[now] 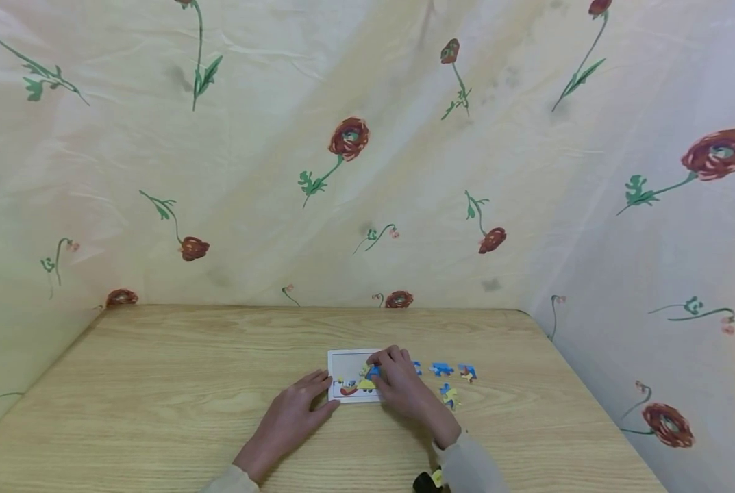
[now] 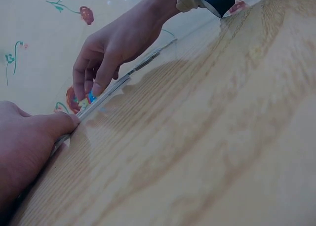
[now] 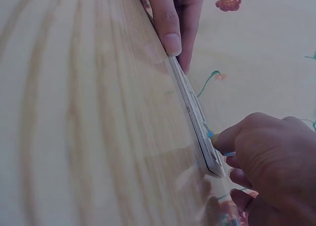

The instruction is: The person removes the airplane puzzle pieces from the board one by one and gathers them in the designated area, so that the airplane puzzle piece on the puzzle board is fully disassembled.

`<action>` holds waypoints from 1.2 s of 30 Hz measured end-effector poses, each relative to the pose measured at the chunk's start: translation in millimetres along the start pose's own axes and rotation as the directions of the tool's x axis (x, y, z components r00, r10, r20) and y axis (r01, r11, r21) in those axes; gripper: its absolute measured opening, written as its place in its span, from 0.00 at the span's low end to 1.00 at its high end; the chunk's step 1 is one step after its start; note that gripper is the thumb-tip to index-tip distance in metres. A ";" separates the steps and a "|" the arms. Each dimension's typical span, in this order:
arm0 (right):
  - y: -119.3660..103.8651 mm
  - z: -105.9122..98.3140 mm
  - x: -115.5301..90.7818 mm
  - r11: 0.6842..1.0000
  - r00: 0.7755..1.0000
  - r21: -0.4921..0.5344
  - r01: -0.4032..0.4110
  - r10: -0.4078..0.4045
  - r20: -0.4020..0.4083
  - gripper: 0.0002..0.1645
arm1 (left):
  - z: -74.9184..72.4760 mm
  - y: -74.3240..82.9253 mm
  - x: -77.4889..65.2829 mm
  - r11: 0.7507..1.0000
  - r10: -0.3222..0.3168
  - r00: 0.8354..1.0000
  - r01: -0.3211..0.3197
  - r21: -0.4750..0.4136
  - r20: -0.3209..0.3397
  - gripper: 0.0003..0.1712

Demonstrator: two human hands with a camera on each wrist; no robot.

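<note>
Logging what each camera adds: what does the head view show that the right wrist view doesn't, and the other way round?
Head only: the tray from above with its printed picture, the sleeves, and the layout of loose pieces to its right.

Right wrist only: the tray's side close up, almost edge-on, and the left thumbnail plainly.

Both: the left hand touching the tray, the right hand pinching a piece, the table and the flowered cloth.

Pale beige sleeves, dark rounded device beside the right cuff
</note>
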State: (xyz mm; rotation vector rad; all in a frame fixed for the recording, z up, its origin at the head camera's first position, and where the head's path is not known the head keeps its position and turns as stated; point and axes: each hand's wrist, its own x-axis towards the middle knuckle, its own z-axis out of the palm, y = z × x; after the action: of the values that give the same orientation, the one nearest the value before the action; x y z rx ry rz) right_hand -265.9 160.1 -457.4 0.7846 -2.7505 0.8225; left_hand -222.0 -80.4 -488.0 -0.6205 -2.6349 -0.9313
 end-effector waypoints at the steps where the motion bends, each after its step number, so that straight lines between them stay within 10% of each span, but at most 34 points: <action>1: 0.3 0.1 0.0 1.000 1.000 -0.006 0.005 -0.005 0.002 0.12 | -0.1 0.0 0.0 1.000 -0.001 1.000 0.001 0.001 0.001 0.28; 36: 18.1 -23.2 -29.8 1.000 0.994 0.015 0.002 0.000 -0.111 0.12 | 2.3 0.0 -1.2 1.000 -0.012 1.000 0.012 0.016 -0.011 0.27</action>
State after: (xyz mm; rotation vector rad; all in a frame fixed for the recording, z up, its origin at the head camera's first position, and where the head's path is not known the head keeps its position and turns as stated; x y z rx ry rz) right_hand -250.0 198.8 -455.3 0.7204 -2.6493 0.8606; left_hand -221.3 -79.2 -490.2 -0.5954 -2.6366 -0.9137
